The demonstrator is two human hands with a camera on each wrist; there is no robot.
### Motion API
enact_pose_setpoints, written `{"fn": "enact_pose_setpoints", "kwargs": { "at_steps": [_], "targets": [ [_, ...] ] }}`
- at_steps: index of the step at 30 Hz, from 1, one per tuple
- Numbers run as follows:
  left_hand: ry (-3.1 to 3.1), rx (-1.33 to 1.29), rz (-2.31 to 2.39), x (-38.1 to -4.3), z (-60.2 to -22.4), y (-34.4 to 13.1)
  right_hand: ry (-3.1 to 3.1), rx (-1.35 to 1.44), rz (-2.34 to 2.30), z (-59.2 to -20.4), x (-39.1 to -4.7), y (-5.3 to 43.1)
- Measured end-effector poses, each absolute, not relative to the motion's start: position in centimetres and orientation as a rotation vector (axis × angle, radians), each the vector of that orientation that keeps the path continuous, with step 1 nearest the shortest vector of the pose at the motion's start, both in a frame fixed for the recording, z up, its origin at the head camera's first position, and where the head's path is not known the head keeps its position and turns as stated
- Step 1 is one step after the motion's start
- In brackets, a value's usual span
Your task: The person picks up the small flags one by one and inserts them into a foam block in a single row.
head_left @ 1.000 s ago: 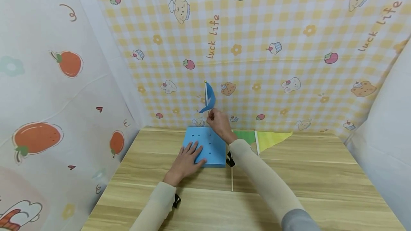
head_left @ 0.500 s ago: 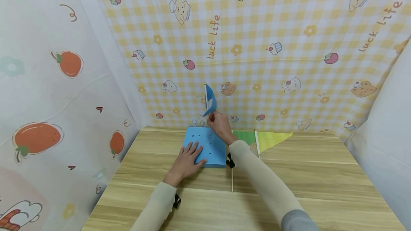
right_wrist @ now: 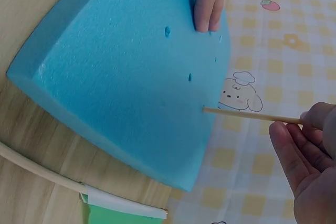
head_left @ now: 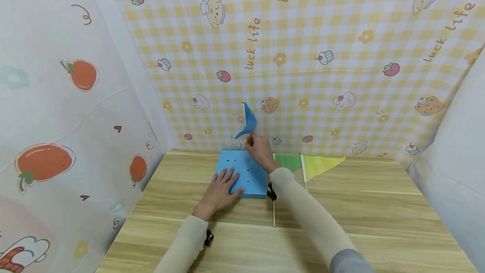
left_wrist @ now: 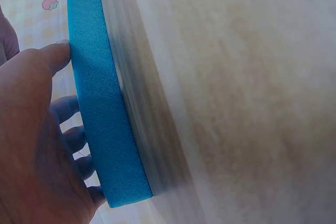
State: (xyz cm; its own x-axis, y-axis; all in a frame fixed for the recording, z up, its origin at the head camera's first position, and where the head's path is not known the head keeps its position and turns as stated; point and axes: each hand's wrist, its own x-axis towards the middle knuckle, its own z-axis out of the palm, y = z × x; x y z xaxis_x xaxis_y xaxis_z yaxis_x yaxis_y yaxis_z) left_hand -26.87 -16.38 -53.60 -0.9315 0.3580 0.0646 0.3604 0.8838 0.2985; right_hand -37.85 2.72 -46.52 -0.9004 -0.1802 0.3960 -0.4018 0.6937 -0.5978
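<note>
A blue foam block (head_left: 255,182) with several small holes lies near the back of the wooden table. Fingers spread, my left hand (head_left: 219,191) presses on its front left part; in the left wrist view the thumb (left_wrist: 60,56) touches the block's top edge. My right hand (head_left: 261,148) pinches the thin wooden stick of a blue pennant flag (head_left: 250,121) over the block's back right. In the right wrist view the stick (right_wrist: 247,114) stands with its lower end at a hole in the foam. The blue cloth hangs folded above my fingers.
A green flag (head_left: 289,162) and a yellow flag (head_left: 322,167) lie to the right of the block, partly under my right forearm. The green one's stick (head_left: 274,214) points toward me. A checked cloth wall (head_left: 322,108) rises right behind the table.
The blue flag has sunk a little, and my right hand has come down slightly with it. Its cloth hangs differently. My left hand stays in place on the foam block.
</note>
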Motion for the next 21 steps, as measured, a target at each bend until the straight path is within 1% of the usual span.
{"fn": "enact_pose_setpoints", "kwargs": {
  "at_steps": [21],
  "targets": [
    [-3.042,-0.57,-0.478,-26.85,-53.66,-16.31,-2.603,0.444,1.051,-46.76,-37.91,3.04]
  ]
}}
